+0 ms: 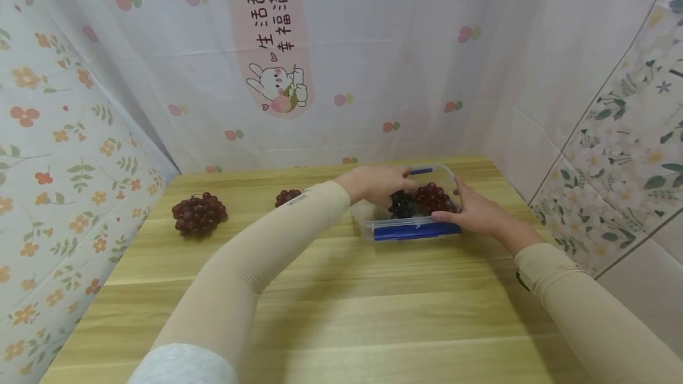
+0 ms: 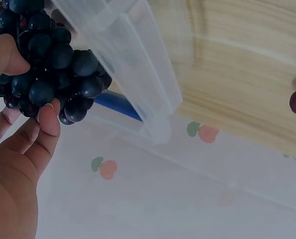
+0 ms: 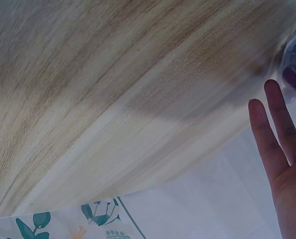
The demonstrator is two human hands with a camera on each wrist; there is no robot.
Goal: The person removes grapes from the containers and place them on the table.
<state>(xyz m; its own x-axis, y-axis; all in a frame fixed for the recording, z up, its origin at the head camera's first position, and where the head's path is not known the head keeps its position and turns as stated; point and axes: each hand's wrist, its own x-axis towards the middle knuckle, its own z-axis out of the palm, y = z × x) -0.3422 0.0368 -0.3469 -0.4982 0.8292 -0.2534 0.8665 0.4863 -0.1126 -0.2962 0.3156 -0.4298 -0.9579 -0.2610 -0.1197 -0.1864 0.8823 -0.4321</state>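
Observation:
In the head view a clear plastic box [image 1: 368,231] with blue latches stands at the table's back right. My left hand [image 1: 376,185] reaches over its left side and holds a bunch of dark grapes [image 1: 401,205]. Thumb and fingertips pinch that bunch in the left wrist view, beside the box's translucent wall [image 2: 133,55]. A bunch of red grapes [image 1: 434,198] lies inside the box, to the right of the dark one. My right hand [image 1: 482,215] rests against the box's right end, the thumb near the front rim. Two of its fingers [image 3: 270,144] extend straight beside the box.
Another bunch of red grapes [image 1: 199,215] lies at the table's left. A further red bunch [image 1: 288,197] is partly hidden behind my left sleeve. Patterned cloth hangs behind the wooden table [image 1: 395,307] and on both sides.

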